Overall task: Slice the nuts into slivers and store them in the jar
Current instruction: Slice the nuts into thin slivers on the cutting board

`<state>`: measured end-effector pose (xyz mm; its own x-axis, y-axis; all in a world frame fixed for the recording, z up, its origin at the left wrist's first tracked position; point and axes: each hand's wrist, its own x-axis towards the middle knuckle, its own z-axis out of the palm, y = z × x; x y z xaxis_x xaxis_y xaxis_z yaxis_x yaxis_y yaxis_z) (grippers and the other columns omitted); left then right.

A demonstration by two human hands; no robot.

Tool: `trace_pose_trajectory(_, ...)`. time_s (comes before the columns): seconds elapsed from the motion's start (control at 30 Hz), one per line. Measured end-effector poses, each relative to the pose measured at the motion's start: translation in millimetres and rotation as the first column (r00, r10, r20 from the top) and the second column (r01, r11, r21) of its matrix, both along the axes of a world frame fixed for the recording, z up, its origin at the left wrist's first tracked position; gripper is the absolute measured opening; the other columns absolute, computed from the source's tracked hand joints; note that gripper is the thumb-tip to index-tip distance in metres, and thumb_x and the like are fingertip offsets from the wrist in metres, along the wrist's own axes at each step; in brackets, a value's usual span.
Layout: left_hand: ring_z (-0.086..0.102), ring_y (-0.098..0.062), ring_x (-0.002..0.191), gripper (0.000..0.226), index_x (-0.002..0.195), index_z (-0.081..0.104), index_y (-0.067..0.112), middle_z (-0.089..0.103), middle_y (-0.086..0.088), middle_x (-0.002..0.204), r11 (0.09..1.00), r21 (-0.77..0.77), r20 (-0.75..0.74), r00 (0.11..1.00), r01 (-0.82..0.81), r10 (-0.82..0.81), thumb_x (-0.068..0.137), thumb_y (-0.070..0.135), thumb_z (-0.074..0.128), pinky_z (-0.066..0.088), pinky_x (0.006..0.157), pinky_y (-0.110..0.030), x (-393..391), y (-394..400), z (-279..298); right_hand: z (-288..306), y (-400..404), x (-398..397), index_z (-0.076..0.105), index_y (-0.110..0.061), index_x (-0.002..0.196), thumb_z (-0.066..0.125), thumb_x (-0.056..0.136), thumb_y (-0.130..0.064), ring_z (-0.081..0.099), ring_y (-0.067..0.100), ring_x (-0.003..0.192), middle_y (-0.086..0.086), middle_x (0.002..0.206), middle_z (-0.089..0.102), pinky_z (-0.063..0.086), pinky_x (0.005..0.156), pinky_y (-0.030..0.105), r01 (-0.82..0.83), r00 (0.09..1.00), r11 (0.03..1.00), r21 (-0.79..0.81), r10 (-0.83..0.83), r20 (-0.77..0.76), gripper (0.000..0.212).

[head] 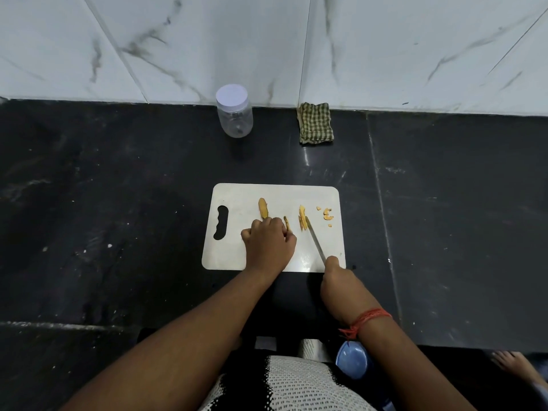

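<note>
A knife (315,240) is held in the right hand (333,272), fingers curled round the handle at the near right corner of the cutting board (237,256); the blade is angled forward and to the left, its tip touching or just beside a cluster of slivers (302,218). The left hand (268,243) is rested on the board with fingers curled down; a thin nut piece (286,223) lies at its fingertips, though whether it is pinched cannot be told. This piece lies between the two hands, its long axis running away from the person, roughly parallel to the blade. An uncut nut half (263,208) lies just beyond the left hand, which is the nearer one. Small crumbs (327,215) lie right of the blade tip. Well beyond both hands, on the dark surface (118,203), the jar (234,115) stands upright with its lid on.
</note>
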<state>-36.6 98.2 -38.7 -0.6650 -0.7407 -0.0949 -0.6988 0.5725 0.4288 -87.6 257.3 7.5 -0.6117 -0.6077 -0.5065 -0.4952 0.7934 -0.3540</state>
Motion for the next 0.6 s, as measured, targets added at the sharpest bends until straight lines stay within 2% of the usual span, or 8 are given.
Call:
trace_pose_trajectory(0.1, 0.047, -0.017, 0.087, 0.020, 0.078, 0.055, 0.022, 0.056, 0.008, 0.081, 1.000, 0.009, 0.004, 1.000, 0.003, -0.004, 0.093, 0.034, 0.053, 0.031, 0.079, -0.037, 1.0, -1.4, -1.2, -3.8, 0.5, -0.6, 0.036, -0.010, 0.103, 0.035, 0.094, -0.001, 0.049, 0.027, 0.065, 0.006, 0.075, 0.051, 0.045, 0.063, 0.035, 0.014, 0.999, 1.000, -0.023, -0.015, -0.037, 0.013)
trace_pose_trajectory(0.2, 0.050, -0.017, 0.085, 0.021, 0.077, 0.056, 0.022, 0.058, 0.007, 0.080, 1.000, 0.000, -0.002, 1.000, -0.005, 0.005, 0.094, 0.034, 0.055, 0.034, 0.080, -0.037, 2.0, -2.1, -1.6, -4.9, 0.1, -4.4, 0.032, -0.012, 0.097, 0.034, 0.094, 0.000, 0.048, 0.027, 0.062, 0.002, 0.070, 0.044, 0.043, 0.061, 0.033, 0.061, 0.997, 0.996, -0.057, -0.064, -0.053, 0.013)
trace_pose_trajectory(0.3, 0.051, -0.016, 0.082, 0.020, 0.078, 0.056, 0.022, 0.057, 0.008, 0.079, 1.000, -0.024, -0.012, 1.000, -0.008, 0.007, 0.094, 0.033, 0.056, 0.038, 0.080, -0.037, 3.9, -1.8, -1.5, -5.7, -2.3, -4.6, 0.033, -0.012, 0.095, 0.033, 0.094, 0.000, 0.050, 0.027, 0.061, 0.002, 0.068, 0.046, 0.044, 0.061, 0.034, 0.100, 0.994, 0.992, -0.080, -0.102, -0.029, 0.012)
trace_pose_trajectory(0.43, 0.053, -0.016, 0.082, 0.020, 0.081, 0.058, 0.022, 0.060, 0.006, 0.083, 0.999, -0.045, -0.022, 1.000, 0.003, -0.004, 0.096, 0.035, 0.057, 0.042, 0.082, -0.037, 6.7, -3.2, -1.7, -3.5, -8.7, -1.7, 0.035, -0.010, 0.094, 0.033, 0.096, -0.001, 0.044, 0.019, 0.052, 0.001, 0.063, 0.045, 0.034, 0.048, 0.029, 0.090, 0.996, 0.990, -0.108, -0.089, 0.013, 0.009)
trace_pose_trajectory(0.5, 0.053, -0.017, 0.082, 0.021, 0.080, 0.057, 0.022, 0.061, 0.006, 0.083, 0.999, -0.050, -0.024, 1.000, 0.003, -0.005, 0.096, 0.036, 0.057, 0.040, 0.081, -0.037, 8.1, -4.8, -2.4, -1.1, -11.8, -1.0, 0.038, -0.008, 0.096, 0.034, 0.098, -0.006, 0.046, 0.020, 0.053, 0.005, 0.067, 0.050, 0.037, 0.044, 0.031, 0.056, 0.997, 0.993, -0.099, -0.051, 0.061, 0.005)
trace_pose_trajectory(0.6, 0.054, -0.018, 0.082, 0.023, 0.079, 0.055, 0.022, 0.061, 0.005, 0.083, 0.999, -0.046, -0.028, 1.000, 0.011, -0.013, 0.097, 0.036, 0.056, 0.040, 0.082, -0.038, 10.4, -6.4, -2.4, 1.4, -14.7, 0.6, 0.040, -0.008, 0.098, 0.034, 0.101, -0.012, 0.050, 0.021, 0.057, 0.006, 0.072, 0.052, 0.043, 0.047, 0.034, 0.040, 0.994, 0.994, -0.097, -0.029, 0.109, 0.007)
